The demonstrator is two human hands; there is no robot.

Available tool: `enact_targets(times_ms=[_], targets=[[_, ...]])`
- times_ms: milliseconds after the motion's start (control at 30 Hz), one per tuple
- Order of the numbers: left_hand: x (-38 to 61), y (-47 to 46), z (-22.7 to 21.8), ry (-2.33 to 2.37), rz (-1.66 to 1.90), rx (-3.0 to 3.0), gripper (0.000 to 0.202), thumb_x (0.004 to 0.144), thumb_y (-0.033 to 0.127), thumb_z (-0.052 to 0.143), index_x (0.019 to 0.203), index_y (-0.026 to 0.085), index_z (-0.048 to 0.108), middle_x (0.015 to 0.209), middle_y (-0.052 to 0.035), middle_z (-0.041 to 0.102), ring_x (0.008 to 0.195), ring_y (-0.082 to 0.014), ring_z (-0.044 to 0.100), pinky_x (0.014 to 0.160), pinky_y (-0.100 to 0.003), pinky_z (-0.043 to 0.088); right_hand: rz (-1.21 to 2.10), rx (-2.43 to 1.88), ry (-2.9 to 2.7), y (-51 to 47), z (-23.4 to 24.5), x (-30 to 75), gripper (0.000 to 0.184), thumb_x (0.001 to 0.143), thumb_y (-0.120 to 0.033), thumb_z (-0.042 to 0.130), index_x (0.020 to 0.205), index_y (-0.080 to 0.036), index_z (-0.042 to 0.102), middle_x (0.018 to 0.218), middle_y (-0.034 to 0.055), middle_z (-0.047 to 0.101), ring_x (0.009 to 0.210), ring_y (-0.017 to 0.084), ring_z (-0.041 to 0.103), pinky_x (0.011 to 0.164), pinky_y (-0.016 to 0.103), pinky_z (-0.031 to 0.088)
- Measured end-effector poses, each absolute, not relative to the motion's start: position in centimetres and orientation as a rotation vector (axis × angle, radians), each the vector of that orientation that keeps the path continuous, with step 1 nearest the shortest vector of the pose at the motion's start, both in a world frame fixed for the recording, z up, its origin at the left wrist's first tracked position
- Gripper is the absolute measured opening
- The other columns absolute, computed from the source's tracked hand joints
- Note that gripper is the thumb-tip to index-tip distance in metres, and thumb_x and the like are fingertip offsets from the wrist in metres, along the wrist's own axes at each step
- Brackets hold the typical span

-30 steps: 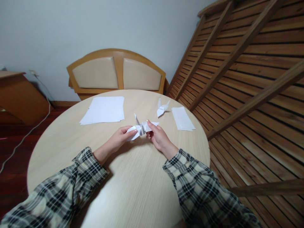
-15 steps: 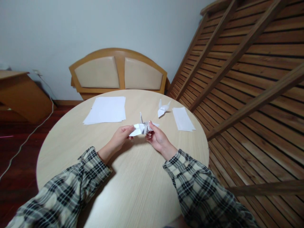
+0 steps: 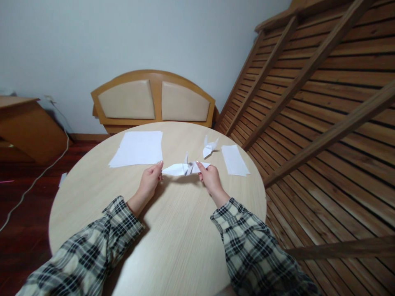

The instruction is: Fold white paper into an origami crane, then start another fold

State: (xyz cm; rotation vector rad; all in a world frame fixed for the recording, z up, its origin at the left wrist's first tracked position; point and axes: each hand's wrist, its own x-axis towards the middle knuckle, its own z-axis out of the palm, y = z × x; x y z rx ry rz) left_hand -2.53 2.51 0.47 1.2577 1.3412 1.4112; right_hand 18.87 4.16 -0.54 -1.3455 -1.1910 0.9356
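Between my two hands is a white paper crane (image 3: 179, 169), its wings spread wide to both sides and a thin point sticking up from its middle. My left hand (image 3: 150, 179) pinches the tip of the left wing between thumb and fingers. On the other side, my right hand (image 3: 211, 178) is closed on the right wing, thumb on top. The crane is held just above the round table (image 3: 173, 230). Beyond my right hand stands a second white paper crane (image 3: 209, 148), which neither hand touches.
A stack of white paper sheets (image 3: 138, 149) lies at the table's back left. Narrower white paper strips (image 3: 235, 160) lie near the right edge. Past the table are a padded wooden headboard (image 3: 157, 98) and, leaning at the right, a slatted wooden panel (image 3: 314, 123).
My hands have moved apart, the left one out to the wing's tip and the right one outward along its wing. The crane's wings are now stretched wider and flatter.
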Motion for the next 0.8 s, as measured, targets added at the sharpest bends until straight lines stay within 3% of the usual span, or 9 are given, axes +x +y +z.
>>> enact_targets(times_ms=[267,467,800], targets=[[-2.7,3.1,-0.4,1.408,1.505,1.145,0.044,0.089,0.047,0.05,0.053,0.022,0.042,0.049,0.0029,0.043,0.044,-0.0111,0.04,0.045,-0.026,0.032,0.562,-1.526,-1.025,9.1,-0.6,24.6,0.043,0.082,-0.052,0.058,0.055,-0.018,0.06,0.05,0.0054,0.06,0.046,0.017,0.053,0.048,0.028,0.036],[-2.3,3.1,-0.5,1.437,1.484,1.186,0.042,0.087,0.044,0.051,0.052,0.022,0.043,0.047,0.0032,0.043,0.043,-0.0108,0.041,0.044,-0.025,0.034,0.303,-1.806,-1.05,10.9,-0.5,25.7,0.041,0.088,-0.046,0.053,0.063,-0.016,0.066,0.073,0.0151,0.072,0.07,0.024,0.066,0.064,0.03,0.043],[-2.4,3.2,-0.3,1.459,1.464,1.175,0.042,0.087,0.038,0.052,0.05,0.022,0.043,0.046,0.0033,0.043,0.042,-0.0107,0.04,0.043,-0.025,0.031,0.151,-2.139,-1.212,10.9,-0.5,27.1,0.044,0.093,-0.046,0.046,0.089,-0.011,0.073,0.099,0.0215,0.072,0.091,0.029,0.067,0.075,0.034,0.044]])
